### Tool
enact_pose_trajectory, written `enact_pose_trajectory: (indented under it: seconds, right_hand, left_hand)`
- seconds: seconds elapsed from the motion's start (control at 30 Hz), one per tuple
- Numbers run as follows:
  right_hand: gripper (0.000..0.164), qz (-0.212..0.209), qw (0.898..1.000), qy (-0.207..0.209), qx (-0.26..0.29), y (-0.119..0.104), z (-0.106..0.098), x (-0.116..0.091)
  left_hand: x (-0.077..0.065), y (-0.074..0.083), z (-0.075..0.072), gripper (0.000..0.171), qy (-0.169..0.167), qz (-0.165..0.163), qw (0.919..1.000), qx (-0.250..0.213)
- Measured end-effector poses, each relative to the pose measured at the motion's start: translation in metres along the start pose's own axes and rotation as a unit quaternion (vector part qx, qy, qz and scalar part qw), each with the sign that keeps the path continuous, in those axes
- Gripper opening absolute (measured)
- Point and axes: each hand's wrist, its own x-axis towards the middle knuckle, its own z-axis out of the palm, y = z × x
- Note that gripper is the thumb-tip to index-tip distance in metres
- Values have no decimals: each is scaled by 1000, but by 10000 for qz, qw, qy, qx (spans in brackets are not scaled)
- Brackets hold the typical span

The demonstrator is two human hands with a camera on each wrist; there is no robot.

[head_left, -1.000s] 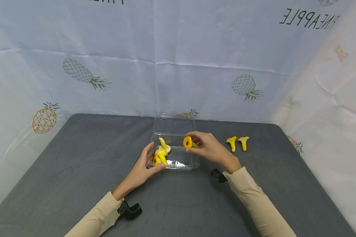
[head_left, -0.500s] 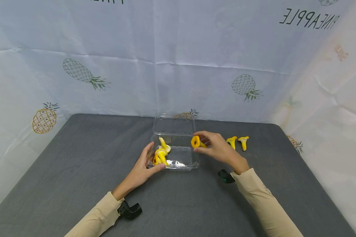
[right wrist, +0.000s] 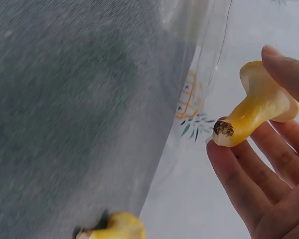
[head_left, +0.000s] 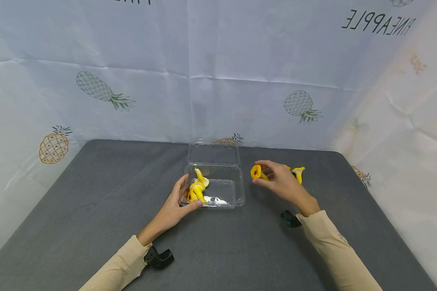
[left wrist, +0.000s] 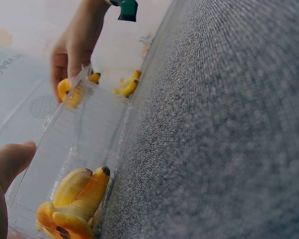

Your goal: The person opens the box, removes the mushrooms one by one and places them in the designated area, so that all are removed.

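My left hand (head_left: 172,210) grips the left front corner of a clear plastic clamshell container (head_left: 222,188), thumb at the front rim and fingers along the left side. Several yellow chanterelle mushrooms (head_left: 198,189) lie bunched at the left end inside it. Just right of the container, above the table, my right hand (head_left: 285,184) holds another chanterelle (head_left: 256,171) between thumb and fingers, its hollow cap facing left. The right wrist view shows this chanterelle's (right wrist: 261,107) dark-tipped stem end.
Beyond my right hand a loose chanterelle (head_left: 298,173) lies on the grey table (head_left: 94,210), and a second beside it is mostly hidden by the hand. The container's lid (head_left: 213,154) stands open at the back, near a white pineapple-print curtain (head_left: 218,60).
My right hand has moved right with its chanterelle, from over the container to beside it, and now covers much of one loose chanterelle. My left hand and the container have stayed put.
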Motion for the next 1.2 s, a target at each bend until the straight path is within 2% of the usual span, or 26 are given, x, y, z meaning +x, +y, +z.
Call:
enact_pose_trajectory:
  seconds: [0.4, 0.87, 1.2]
  right_hand:
    - [59, 409, 9987, 296, -118, 21, -16, -19]
    - [55, 499, 9962, 637, -331, 41, -30, -38]
    - [50, 480, 9938, 922, -392, 53, -33, -48]
  left_hand:
    - [0, 0, -1, 91, 23, 3, 10000, 47]
    - [0, 2, 0, 91, 30, -26, 10000, 37]
    - [0, 1, 0, 92, 20, -57, 9999, 80]
